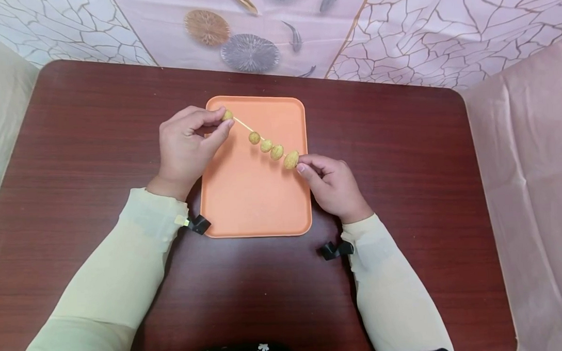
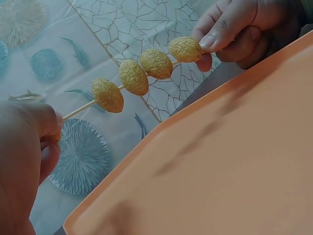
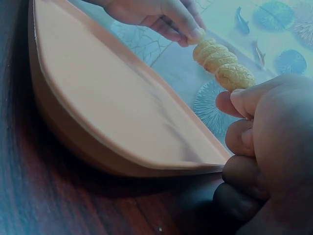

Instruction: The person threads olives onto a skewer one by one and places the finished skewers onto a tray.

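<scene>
A thin wooden skewer (image 1: 243, 124) slants over the orange tray (image 1: 254, 207), held up between both hands. Several wrinkled, yellow-brown balls (image 2: 134, 77), rather like small potatoes or dried fruit, are threaded on it, most bunched towards the right end. My left hand (image 1: 187, 142) pinches one small ball (image 1: 227, 115) at the skewer's far left end between thumb and fingers; a stretch of bare stick separates it from the others. At the other end, my right hand (image 1: 334, 184) pinches the skewer's tip, its thumb (image 3: 239, 98) against the outermost ball (image 1: 291, 159). That tip is hidden by the fingers.
The tray lies flat on a dark red-brown wooden table (image 1: 392, 156), the skewer's shadow falling across it. Patterned cloth (image 1: 443, 30) hangs behind the table's far edge, with pale cloth (image 1: 531, 151) at the right side. Each wrist wears a small black camera mount (image 1: 199, 224).
</scene>
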`<state>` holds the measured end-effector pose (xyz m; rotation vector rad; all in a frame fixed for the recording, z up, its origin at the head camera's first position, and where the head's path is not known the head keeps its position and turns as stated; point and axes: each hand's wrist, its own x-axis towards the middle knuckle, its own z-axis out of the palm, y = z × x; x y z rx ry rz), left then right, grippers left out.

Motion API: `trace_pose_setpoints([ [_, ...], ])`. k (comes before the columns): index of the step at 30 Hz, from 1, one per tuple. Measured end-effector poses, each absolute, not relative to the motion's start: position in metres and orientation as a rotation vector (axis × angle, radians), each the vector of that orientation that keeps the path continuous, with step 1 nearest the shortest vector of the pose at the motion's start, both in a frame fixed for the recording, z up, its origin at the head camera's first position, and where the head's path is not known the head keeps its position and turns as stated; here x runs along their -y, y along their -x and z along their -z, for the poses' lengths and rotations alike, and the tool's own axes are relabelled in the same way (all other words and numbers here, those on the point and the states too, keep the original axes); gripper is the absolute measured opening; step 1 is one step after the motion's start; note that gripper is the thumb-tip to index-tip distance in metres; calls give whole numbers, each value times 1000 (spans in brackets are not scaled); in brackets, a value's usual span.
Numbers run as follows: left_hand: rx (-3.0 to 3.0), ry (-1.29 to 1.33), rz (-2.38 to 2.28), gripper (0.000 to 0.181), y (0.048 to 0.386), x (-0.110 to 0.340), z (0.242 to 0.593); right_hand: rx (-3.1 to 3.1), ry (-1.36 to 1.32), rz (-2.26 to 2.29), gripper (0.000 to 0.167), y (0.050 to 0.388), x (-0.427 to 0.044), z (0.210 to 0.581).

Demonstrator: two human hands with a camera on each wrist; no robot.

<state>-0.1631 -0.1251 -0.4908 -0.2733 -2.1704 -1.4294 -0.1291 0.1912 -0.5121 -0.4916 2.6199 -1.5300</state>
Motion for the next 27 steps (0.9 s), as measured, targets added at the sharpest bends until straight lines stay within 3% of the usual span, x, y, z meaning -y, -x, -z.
trace_pose_setpoints([
  [27, 2138, 486, 1357, 21, 160, 111, 494, -2595, 523, 1562, 21, 129, -189, 512],
])
